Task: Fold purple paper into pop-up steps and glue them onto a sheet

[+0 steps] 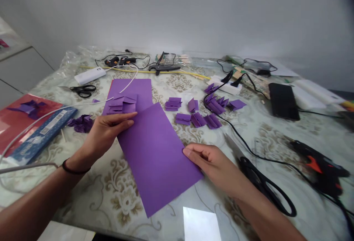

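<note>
Purple and probably light, stiff enough to hold flat yet easily creased, the paper sheet [159, 163] slants over the tabletop [91, 200], best held by its edges, where the left hand [106, 129] and right hand [207, 161] each pinch it in a narrow thumb-and-finger grip.

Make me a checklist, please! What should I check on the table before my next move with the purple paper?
1. Both hands on the paper: ok. The left hand and right hand each pinch an edge of the purple sheet.
2. Sheet still unfolded: ok, no fold shows.
3. Folded pieces clear of the sheet's right edge: ok, there is a gap.
4. Black cord off the sheet: ok, it runs to the right.
5. Large scissors well away from the arm: not ok, they lie close to the right forearm.
6. Glue gun cool: cannot tell.
</note>
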Tool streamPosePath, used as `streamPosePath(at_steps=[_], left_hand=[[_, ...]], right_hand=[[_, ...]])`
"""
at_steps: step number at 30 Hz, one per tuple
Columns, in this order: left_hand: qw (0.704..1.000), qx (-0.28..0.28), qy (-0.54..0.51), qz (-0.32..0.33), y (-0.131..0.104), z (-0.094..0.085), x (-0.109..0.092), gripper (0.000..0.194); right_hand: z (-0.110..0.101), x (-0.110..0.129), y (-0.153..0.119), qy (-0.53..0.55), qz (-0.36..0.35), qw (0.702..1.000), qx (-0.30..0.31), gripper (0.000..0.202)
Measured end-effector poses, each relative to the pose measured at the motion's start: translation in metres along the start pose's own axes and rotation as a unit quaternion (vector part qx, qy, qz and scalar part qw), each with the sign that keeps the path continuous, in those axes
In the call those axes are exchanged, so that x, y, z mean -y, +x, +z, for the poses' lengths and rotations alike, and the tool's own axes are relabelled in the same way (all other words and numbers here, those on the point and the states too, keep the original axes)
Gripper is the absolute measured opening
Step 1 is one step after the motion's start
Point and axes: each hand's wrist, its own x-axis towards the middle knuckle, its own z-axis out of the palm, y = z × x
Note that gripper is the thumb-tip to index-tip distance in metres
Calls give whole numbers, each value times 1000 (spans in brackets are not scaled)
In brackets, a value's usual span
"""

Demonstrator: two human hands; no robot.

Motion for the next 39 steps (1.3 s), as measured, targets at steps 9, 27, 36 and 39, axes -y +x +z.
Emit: streamPosePath(at_steps=[9, 27, 36, 39], left_hand=[[997, -57, -20, -45, 2, -6, -6, 46], [984, 32, -150, -96, -3, -1, -7, 60], [980, 197, -20, 36, -28, -16, -29, 57], [976, 170, 95, 99, -31, -15, -27, 37]], right_hand=[[-12, -3, -5, -62, -115, 977, -170, 37], [9, 1, -31, -181, -294, 895, -283, 30], [0, 0, -23, 66, -87, 976, -188, 33], [3, 2, -22, 89, -67, 977, -179, 36]])
